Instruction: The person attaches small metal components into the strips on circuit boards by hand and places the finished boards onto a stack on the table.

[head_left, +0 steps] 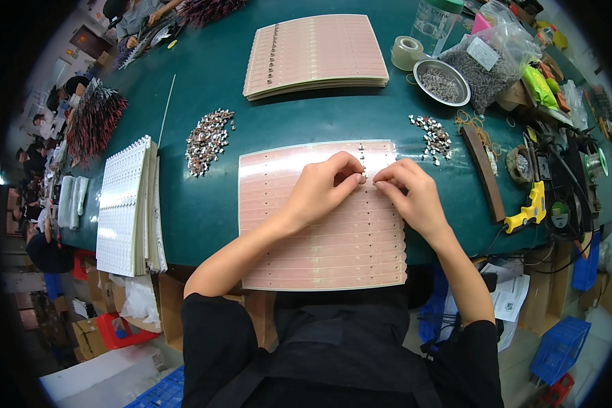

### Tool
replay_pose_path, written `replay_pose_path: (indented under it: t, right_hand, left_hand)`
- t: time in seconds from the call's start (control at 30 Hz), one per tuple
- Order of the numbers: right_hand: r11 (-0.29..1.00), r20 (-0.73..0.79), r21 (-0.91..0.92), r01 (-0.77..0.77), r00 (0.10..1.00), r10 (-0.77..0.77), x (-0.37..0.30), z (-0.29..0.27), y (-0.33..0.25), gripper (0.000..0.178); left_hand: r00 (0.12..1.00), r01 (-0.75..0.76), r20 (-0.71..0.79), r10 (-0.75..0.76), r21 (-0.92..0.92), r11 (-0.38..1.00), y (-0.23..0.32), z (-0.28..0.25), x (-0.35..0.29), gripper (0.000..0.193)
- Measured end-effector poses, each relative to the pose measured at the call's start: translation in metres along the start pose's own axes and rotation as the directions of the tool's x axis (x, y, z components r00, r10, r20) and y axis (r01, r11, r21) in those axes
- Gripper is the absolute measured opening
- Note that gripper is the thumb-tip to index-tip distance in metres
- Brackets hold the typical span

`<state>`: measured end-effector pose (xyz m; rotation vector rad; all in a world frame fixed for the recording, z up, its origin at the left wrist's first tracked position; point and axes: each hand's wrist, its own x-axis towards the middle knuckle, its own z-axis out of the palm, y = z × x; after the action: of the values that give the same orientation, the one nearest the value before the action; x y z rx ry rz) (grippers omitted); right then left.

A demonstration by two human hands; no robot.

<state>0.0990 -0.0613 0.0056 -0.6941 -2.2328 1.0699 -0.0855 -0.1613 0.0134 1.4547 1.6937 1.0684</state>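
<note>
A pink panel (pixel 319 255) of joined strips with rows of small holes lies on the table in front of me, its near edge reaching the table's edge. Over its right-hand column of holes, my left hand (pixel 325 185) and my right hand (pixel 412 197) face each other, a small gap between them. Both are closed in a pinch, thumb against fingers. Whatever the fingertips hold is too small to make out. Beyond them, small metal parts (pixel 362 155) sit along the top of that column. Loose metal pieces lie in a left pile (pixel 209 143) and a right pile (pixel 434 139).
Pink panels form a stack (pixel 323 51) at the far side; white panels (pixel 124 204) are stacked left. To the right are a metal bowl (pixel 442 83) of small parts, a filled plastic bag (pixel 486 71), a tape roll (pixel 406 53), a brown bar (pixel 483 175) and a yellow glue gun (pixel 529 209).
</note>
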Motion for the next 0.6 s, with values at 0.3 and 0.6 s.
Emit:
replay_pose_path:
  t: [0.3, 0.6]
  right_hand:
    - [0.985, 0.019, -0.102, 0.136, 0.991, -0.135, 0.002, 0.019, 0.010, 0.007]
    - [0.984, 0.001, -0.108, 0.145, 0.989, -0.146, 0.002, 0.020, 0.011, 0.007]
  left_hand:
    - [0.997, -0.034, -0.067, 0.033, -0.006, 0.999, -0.005, -0.011, -0.011, 0.013]
    - [1.000, 0.027, 0.001, -0.027, -0.148, 0.989, -0.005, -0.010, -0.014, 0.015]
